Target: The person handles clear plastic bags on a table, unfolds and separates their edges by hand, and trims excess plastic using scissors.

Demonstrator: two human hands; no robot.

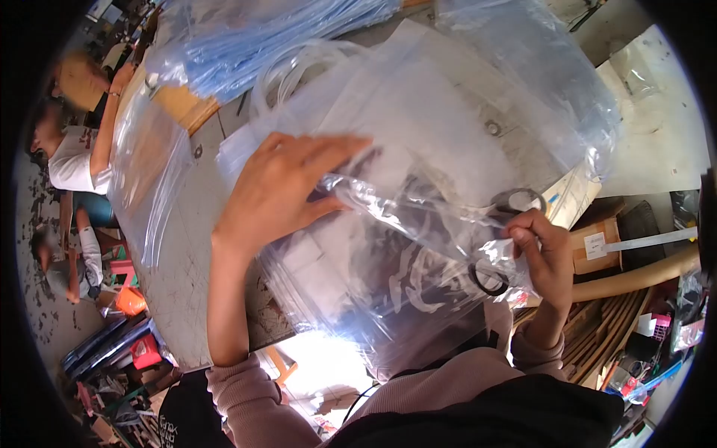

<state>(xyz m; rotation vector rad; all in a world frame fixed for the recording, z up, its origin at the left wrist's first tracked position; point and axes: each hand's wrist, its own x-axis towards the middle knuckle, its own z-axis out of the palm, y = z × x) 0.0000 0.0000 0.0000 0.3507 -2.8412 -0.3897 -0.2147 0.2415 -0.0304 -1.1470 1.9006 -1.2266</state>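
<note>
Clear plastic sheeting [388,261] lies across the front of the work table, shiny and creased. My left hand [287,187] is over its upper left part, thumb and fingers spread apart. At the sheeting's right end my right hand [544,250] is closed, pinching its edge between thumb and fingers. Scissors with dark handles [489,280] show beside my right hand, partly under or behind the plastic. Behind my hands lies a stack of frosted plastic pieces [411,97], with clear looped strips [287,78] at its left.
Bluish plastic sheets [276,45] are piled at the back left, and more clear sheets [530,82] at the back right. A plastic piece [149,164] overhangs the table's left edge. Two people [75,160] are at the far left. Cardboard [609,321] stands at the right.
</note>
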